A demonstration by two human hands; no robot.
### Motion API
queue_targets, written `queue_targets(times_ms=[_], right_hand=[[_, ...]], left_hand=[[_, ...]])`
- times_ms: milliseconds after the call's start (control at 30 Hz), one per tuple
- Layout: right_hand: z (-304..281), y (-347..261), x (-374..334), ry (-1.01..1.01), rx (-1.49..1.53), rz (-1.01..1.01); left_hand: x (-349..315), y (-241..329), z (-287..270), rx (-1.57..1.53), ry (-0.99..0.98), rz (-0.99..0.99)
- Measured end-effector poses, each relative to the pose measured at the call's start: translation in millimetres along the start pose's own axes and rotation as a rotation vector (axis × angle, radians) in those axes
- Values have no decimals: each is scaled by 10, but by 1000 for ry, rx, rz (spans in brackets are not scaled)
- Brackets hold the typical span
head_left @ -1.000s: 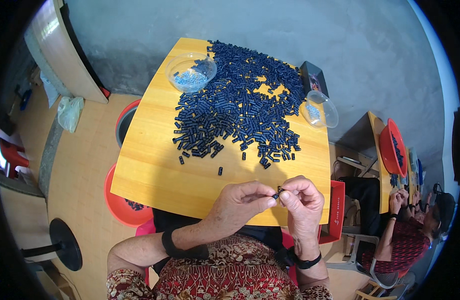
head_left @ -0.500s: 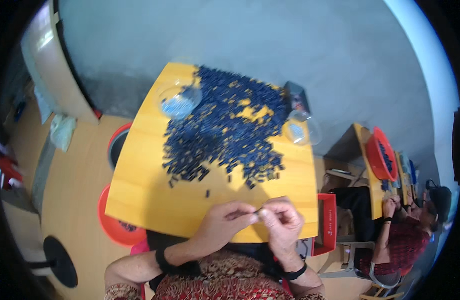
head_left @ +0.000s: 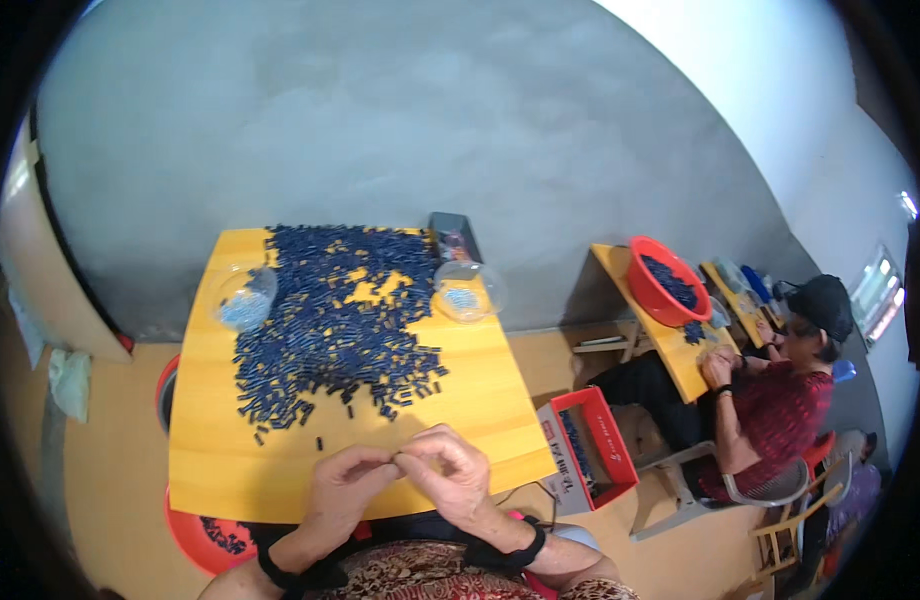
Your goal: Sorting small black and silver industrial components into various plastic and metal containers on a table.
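My left hand point(head_left: 342, 487) and my right hand point(head_left: 448, 477) meet fingertip to fingertip above the near edge of a yellow table point(head_left: 485, 395). Both are closed in a pinch on a tiny dark piece, mostly hidden by the fingers. Beyond them spreads a wide heap of small dark blue, bar-shaped pieces point(head_left: 305, 310). One loose dark piece point(head_left: 319, 443) lies apart, just past my left hand. Clear round bowls with small pale blue parts flank the heap: a left bowl point(head_left: 246, 303) and a right bowl point(head_left: 464, 299).
A dark grey box point(head_left: 453, 238) stands at the table's far right corner, against a grey wall. Below the table's left edge is a red basin point(head_left: 190, 540). A red-lined carton point(head_left: 612, 440) sits right of the table. Farther right, a seated person point(head_left: 780, 420) works beside another red basin point(head_left: 648, 292).
My view has swung right and upward, so the table appears lower and farther left, and more of the co-worker shows. My hands stay pinched together at the table's near edge.
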State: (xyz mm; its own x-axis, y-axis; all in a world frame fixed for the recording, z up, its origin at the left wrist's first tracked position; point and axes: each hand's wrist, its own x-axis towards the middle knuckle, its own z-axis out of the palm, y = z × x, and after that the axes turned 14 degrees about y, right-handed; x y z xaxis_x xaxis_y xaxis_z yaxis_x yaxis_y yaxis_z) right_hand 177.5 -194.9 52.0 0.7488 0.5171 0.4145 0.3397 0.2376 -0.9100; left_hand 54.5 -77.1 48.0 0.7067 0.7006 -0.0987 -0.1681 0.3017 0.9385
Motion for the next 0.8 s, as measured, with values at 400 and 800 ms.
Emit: queue_targets(times_ms=[400, 800], right_hand=[[24, -246, 57, 32, 38, -48], [21, -167, 90, 14, -82, -160]], left_hand=[[-40, 105, 38, 43, -91, 89], [-7, 57, -8, 55, -49, 61]])
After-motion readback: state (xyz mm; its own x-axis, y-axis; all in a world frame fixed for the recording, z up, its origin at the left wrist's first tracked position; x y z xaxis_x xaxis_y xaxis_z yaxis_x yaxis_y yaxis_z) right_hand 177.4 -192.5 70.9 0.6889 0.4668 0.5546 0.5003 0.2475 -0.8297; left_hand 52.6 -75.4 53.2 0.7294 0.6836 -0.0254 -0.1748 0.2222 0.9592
